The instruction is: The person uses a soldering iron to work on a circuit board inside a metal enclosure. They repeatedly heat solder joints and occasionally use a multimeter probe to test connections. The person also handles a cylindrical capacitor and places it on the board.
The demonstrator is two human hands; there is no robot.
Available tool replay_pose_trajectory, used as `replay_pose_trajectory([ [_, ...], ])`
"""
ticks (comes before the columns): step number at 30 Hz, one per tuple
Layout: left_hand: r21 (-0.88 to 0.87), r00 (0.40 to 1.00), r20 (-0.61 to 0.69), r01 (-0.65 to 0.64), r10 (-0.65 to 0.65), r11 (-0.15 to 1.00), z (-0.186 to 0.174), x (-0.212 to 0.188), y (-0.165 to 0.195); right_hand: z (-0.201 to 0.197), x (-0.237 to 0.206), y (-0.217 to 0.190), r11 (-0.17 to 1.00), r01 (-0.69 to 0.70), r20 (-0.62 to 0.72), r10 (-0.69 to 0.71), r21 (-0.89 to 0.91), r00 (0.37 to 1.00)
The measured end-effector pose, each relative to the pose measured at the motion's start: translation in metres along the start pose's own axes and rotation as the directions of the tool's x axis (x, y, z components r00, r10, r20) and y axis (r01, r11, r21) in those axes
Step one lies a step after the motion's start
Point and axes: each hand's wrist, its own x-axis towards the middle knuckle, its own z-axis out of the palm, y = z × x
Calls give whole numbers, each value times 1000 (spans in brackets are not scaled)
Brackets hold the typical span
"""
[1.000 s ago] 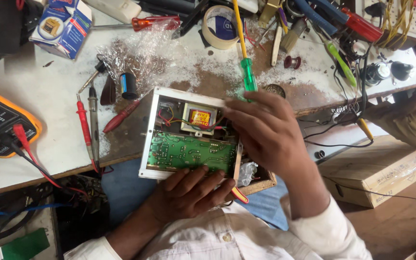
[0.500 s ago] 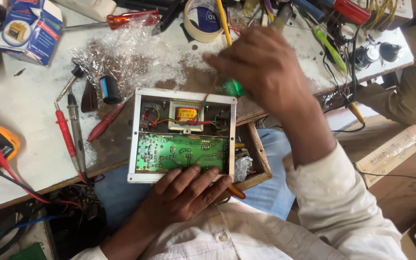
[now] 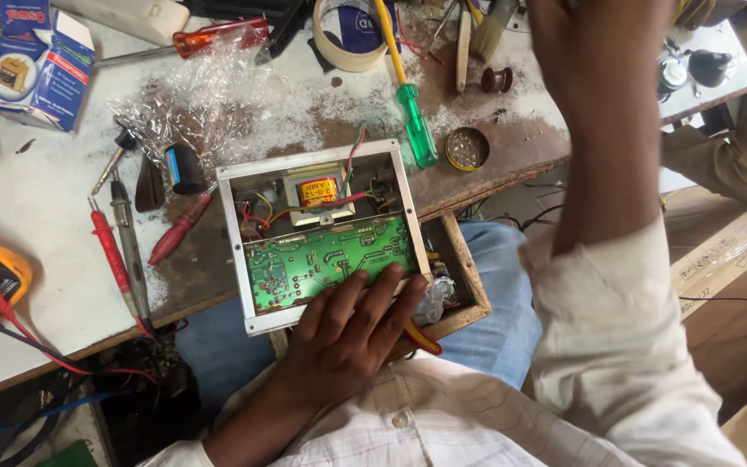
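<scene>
At bench edge, centre: open metal chassis point(image 3: 322, 233), green circuit board point(image 3: 330, 259) exposed, transformer at its 12 o'clock. Left hand point(image 3: 347, 324) flat, fingers spread, pressing chassis' 6 o'clock rim. Right hand point(image 3: 581, 43) has lifted off chassis toward 1 o'clock tool clutter; grip cannot be told. Green screwdriver point(image 3: 412, 112) lies untouched at 1 o'clock; work inside paused.

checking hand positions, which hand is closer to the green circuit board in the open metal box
Left. The left hand rests on the near edge of the green circuit board, fingertips on it. The right hand is raised over the far side of the bench, well away from the board.
</scene>
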Motion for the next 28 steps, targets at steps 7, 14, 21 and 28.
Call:
replay_pose_trajectory([
  [7,-63,998,6,-63,64,996,-5,-1,-4,-49,-129,-44,896,-380,-184,424,232,887],
  [14,-33,980,-49,-192,191,981,1,-7,-4,-68,-270,-57,673,-718,3,729,178,684],
  [21,-187,952,-145,-295,270,937,11,-4,-5,-81,-284,-70,604,-777,219,746,176,629],
  [28,-203,959,-104,-280,264,938,-21,-8,-12,-73,-261,-78,660,-718,252,672,223,696],
])
